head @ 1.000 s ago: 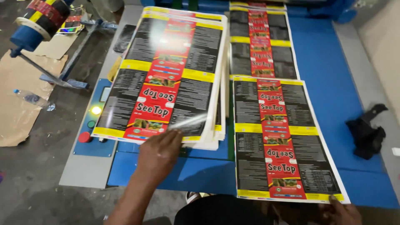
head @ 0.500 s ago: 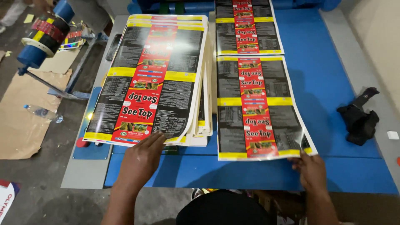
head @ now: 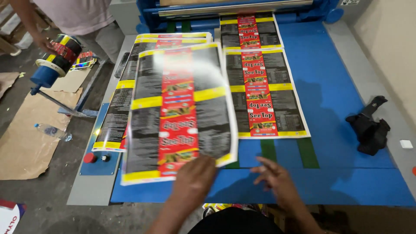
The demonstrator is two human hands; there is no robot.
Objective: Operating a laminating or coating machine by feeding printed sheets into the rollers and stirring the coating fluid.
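My left hand (head: 193,177) grips the near edge of a glossy printed sheet (head: 180,108) with black, yellow and red panels. It holds the sheet raised and tilted above a stack of like sheets (head: 113,123) at the left of the blue table (head: 333,86). My right hand (head: 275,178) hovers with fingers spread over the table's front edge, holding nothing. Just beyond it lies a flat printed sheet (head: 262,93), and another sheet (head: 249,30) lies farther back by the blue machine.
A black object (head: 370,128) sits at the table's right side. Left of the table are a control panel with a red button (head: 89,157), a label roll on a blue stand (head: 58,54), a water bottle (head: 52,131), cardboard (head: 26,145) and another person (head: 69,15).
My left hand has lifted the top sheet off the stack and swung it up over the table. My right hand has let go of the right-hand sheet and drawn back.
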